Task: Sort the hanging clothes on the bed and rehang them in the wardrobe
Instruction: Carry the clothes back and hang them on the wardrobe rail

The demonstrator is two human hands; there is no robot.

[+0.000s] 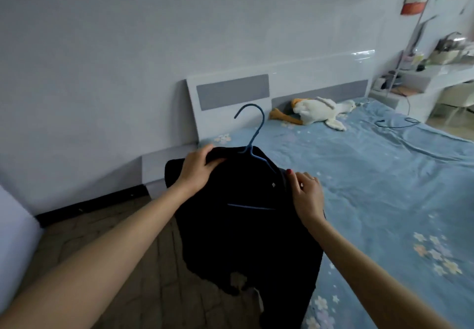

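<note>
A black garment [243, 231] hangs on a blue hanger [252, 128] in front of me, at the near left corner of the bed [372, 174]. The hanger's hook sticks up above the collar, and its lower bar shows through the fabric. My left hand [197, 167] grips the garment's left shoulder, thumb over the top edge. At the right shoulder, my right hand [306, 195] pinches the fabric edge. The garment's lower part drapes down over the bed edge and floor.
The bed has a light blue floral sheet and a white-and-grey headboard [256, 92]. A white plush goose [318, 113] lies by the headboard, and a dark cable [395, 123] lies further right. A white desk [436, 74] with clutter stands at far right. Wooden floor [115, 226] lies left.
</note>
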